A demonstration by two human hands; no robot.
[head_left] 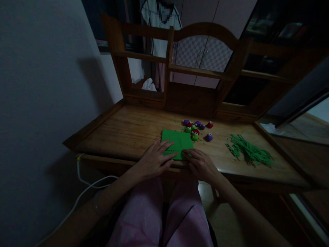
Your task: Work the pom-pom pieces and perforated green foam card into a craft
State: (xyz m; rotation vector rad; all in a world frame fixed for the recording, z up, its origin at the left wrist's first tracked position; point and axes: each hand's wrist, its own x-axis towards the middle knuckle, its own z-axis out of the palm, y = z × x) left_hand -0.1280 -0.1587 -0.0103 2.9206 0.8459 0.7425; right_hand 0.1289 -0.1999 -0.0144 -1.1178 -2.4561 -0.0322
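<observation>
A bright green sheet or thin stack of sheets lies near the front edge of the wooden desk, with a row of small dark holes along its lower part. My left hand rests flat on its left side, fingers stretched and apart over the surface. At the lower right corner, my right hand has its fingers bent together with the tips pressed on the green sheet; its thumb is mostly hidden. Just beyond the sheet sit several small purple, red and green pieces with white eye-like spots.
A pile of narrow green strips with notched edges lies on the right of the wooden desk. Green scraps dot the desktop. A wooden shelf unit rises at the back. A white cable hangs at the left front.
</observation>
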